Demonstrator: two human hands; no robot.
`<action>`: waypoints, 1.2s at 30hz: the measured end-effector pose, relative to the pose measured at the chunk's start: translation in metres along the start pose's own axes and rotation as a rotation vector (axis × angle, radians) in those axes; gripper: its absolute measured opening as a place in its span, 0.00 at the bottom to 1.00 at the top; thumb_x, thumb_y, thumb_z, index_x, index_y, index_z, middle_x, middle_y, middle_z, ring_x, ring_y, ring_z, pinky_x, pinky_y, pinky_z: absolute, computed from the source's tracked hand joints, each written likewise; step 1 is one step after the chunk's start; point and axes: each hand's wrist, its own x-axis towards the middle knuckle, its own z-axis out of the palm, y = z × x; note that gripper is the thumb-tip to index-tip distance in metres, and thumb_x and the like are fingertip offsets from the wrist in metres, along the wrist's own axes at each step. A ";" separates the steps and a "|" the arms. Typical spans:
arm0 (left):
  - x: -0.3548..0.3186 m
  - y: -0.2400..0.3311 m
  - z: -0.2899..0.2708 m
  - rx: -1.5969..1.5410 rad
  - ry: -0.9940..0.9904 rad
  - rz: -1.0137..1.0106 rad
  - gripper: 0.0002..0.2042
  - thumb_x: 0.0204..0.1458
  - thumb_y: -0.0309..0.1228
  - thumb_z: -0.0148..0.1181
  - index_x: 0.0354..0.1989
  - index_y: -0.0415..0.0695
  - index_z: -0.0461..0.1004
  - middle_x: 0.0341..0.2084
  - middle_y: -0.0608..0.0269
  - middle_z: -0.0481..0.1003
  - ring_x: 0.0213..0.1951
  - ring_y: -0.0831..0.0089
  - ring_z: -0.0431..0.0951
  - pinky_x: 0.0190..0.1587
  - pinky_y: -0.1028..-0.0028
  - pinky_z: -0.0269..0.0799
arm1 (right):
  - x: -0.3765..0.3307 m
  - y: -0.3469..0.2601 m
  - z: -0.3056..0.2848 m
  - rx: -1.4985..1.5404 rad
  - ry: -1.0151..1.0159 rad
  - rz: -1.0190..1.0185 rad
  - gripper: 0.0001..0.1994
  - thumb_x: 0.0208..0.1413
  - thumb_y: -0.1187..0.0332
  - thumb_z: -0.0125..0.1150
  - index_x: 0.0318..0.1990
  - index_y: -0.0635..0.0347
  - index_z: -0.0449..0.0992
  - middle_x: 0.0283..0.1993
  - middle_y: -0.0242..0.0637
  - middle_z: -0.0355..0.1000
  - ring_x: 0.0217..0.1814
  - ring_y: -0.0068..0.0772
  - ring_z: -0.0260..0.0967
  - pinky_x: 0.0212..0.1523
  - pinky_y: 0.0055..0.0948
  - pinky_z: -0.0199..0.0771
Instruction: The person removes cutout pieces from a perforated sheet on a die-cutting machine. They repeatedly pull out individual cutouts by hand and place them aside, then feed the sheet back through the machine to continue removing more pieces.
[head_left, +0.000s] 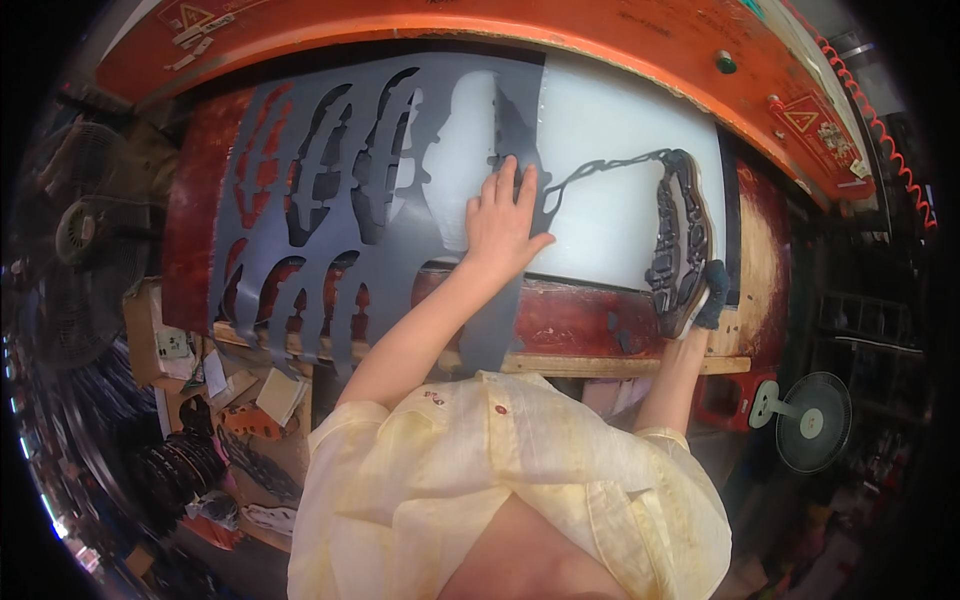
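Note:
My left hand point(503, 222) lies with fingers spread on a dark grey sheet point(405, 272), near its right edge. The sheet has several long curved cut-outs with notched edges. In a dark glove, my right hand point(712, 295) grips the lower right end of a long curved cutting die point(688, 225). The die has a metal-edged rim and black, lumpy inner parts. It stands at the right side of the white cutting board point(610, 130). A thin dark strip point(605, 164) stretches from the sheet's edge to the top of the die. The glove hides most of my right fingers.
An orange machine beam point(480, 32) spans the far side, with a coiled red hose point(880, 130) at right. A wooden rail point(570, 366) edges the red table nearest me. Fans stand at left point(85, 230) and right point(815, 422). Cardboard and scraps point(280, 397) lie lower left.

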 end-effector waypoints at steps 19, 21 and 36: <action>0.015 -0.065 -0.033 -2.141 0.077 -0.868 0.24 0.53 0.40 0.61 0.52 0.39 0.65 0.48 0.55 0.70 0.47 0.69 0.70 0.49 0.66 0.66 | 0.007 -0.028 0.009 -2.052 0.130 -0.059 0.29 0.37 0.53 0.67 0.48 0.58 0.74 0.51 0.44 0.71 0.52 0.47 0.68 0.53 0.40 0.68; 0.005 -0.060 -0.036 -2.272 0.151 -0.854 0.25 0.53 0.40 0.61 0.54 0.39 0.63 0.53 0.54 0.64 0.51 0.66 0.67 0.53 0.65 0.64 | 0.006 -0.012 0.044 -1.921 0.079 -0.429 0.31 0.41 0.51 0.66 0.52 0.59 0.72 0.52 0.43 0.70 0.51 0.45 0.69 0.51 0.39 0.69; -0.002 -0.045 -0.029 -1.234 0.409 -0.627 0.33 0.48 0.21 0.62 0.60 0.38 0.50 0.43 0.53 0.69 0.33 0.75 0.74 0.26 0.79 0.72 | -0.004 0.141 0.192 -0.935 -0.463 -0.084 0.11 0.57 0.65 0.52 0.43 0.57 0.76 0.39 0.41 0.74 0.39 0.33 0.71 0.39 0.31 0.70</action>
